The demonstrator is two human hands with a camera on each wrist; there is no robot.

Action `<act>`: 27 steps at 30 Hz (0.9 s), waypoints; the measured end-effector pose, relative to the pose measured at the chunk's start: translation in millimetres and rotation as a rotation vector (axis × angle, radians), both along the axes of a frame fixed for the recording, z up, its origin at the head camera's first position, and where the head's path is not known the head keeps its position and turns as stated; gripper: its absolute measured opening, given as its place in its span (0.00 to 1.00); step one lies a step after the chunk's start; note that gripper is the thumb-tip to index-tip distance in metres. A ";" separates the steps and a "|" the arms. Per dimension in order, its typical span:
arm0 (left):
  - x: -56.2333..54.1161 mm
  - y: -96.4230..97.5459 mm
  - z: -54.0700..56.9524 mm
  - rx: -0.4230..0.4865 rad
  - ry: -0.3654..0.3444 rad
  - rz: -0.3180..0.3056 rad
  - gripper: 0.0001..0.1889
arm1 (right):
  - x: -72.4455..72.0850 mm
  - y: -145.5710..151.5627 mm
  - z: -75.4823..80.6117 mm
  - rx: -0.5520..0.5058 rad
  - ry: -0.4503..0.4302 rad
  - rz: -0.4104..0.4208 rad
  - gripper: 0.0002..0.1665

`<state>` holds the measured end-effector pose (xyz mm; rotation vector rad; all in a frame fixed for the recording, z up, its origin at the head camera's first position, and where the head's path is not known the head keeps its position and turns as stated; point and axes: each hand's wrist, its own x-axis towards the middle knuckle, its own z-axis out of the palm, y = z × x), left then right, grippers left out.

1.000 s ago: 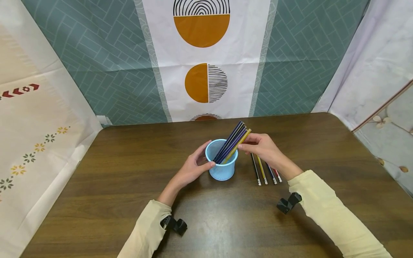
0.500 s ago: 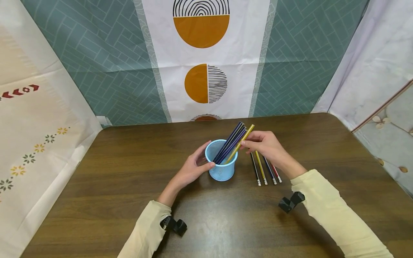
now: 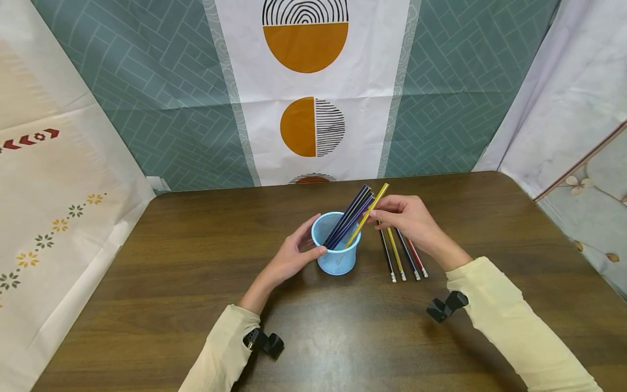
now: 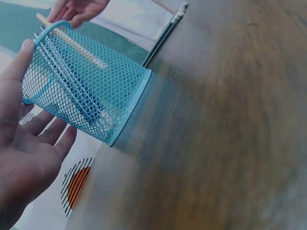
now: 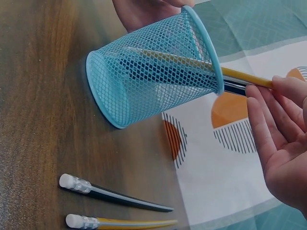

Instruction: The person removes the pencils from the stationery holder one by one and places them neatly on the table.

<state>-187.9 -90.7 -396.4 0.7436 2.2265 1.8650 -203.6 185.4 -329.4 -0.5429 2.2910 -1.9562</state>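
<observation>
A light blue mesh pencil cup (image 3: 338, 265) stands on the table, and my left hand (image 3: 293, 257) grips it from the left, thumb at the rim. Several dark blue and black pencils (image 3: 354, 213) lean to the right inside it. Between thumb and fingers, my right hand (image 3: 410, 222) pinches a yellow pencil (image 3: 380, 196) by its upper part. In the right wrist view the lower part of this yellow pencil (image 5: 180, 58) shows through the mesh, within the cup. In the left wrist view, the left fingers curve around the cup (image 4: 91, 76).
Right of the cup, several pencils with white erasers lie side by side on the brown table (image 3: 196, 283): black (image 3: 386, 255), yellow (image 3: 396, 255), blue (image 3: 407, 253) and red (image 3: 417, 258). Patterned cloths (image 3: 176, 81) hang behind the table and at its sides.
My right hand has moved up and to the right with the yellow pencil, drawing it away from the dark pencils and higher out of the cup. My left hand has stayed put.
</observation>
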 end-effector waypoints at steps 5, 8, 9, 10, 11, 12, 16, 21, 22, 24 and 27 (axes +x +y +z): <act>-0.3 0.1 -0.2 0.000 0.002 0.000 0.38 | 0.8 0.5 3.2 0.010 0.024 -0.002 0.12; -0.7 -0.1 -1.0 -0.007 -0.001 0.002 0.38 | 1.6 0.9 5.0 0.008 0.046 0.000 0.12; -0.7 -0.1 -1.0 -0.006 0.000 0.002 0.38 | 1.9 1.1 5.7 0.009 0.053 0.001 0.12; -0.6 -0.1 -0.9 -0.006 0.000 0.002 0.38 | 2.3 1.2 6.5 0.009 0.058 0.003 0.12; -0.6 -0.1 -0.8 -0.006 0.000 0.003 0.38 | 2.6 1.4 7.3 0.007 0.063 0.005 0.12; -0.4 0.1 -0.5 -0.007 -0.002 0.004 0.38 | 2.9 1.5 8.1 0.009 0.068 0.007 0.12; -0.2 -0.1 -0.4 -0.004 0.000 0.008 0.39 | 4.7 1.6 11.5 0.010 0.082 0.015 0.12; -0.4 -0.1 -0.4 -0.010 0.001 0.012 0.37 | 6.6 1.9 14.9 0.015 0.101 0.017 0.11; -0.6 -0.1 -0.6 -0.009 0.001 0.011 0.37 | 6.7 2.0 15.4 0.013 0.105 0.015 0.11; -0.7 0.1 -0.5 -0.008 0.001 0.008 0.36 | 6.9 2.5 16.5 0.014 0.117 0.008 0.11; -1.4 0.4 -1.1 -0.003 0.002 0.004 0.36 | 6.6 3.4 18.5 0.004 0.134 -0.004 0.11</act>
